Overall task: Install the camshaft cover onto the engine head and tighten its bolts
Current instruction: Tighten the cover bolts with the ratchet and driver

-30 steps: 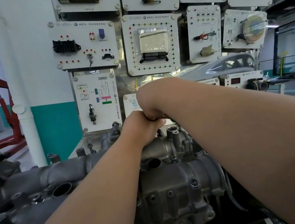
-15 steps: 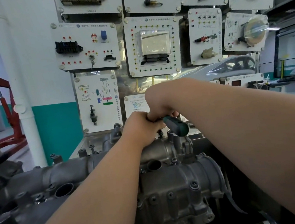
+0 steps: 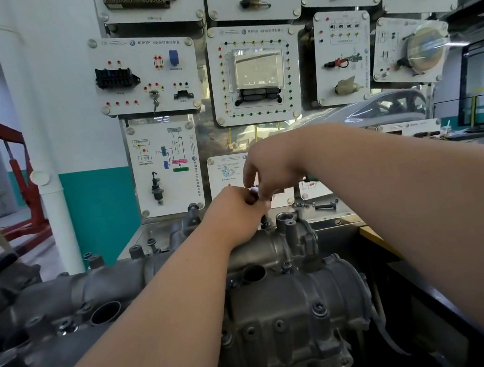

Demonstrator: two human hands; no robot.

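The camshaft cover (image 3: 109, 277) is being carried on top of the engine head (image 3: 287, 356), and a green-handled tool (image 3: 310, 177) is being held on a bolt (image 3: 264, 222) at the cover's far edge. The tool's shank is being clasped by the left grip (image 3: 238, 214), fingers curled tight round it, while its head is being pinched from above by the down-curled fingers of the right grip (image 3: 275, 167).

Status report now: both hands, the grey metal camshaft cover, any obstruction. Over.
Left hand grips green-handled metal tool; right hand pinches its top. Tool stands at far edge of grey metal camshaft cover. Bolt beneath hidden by hands.
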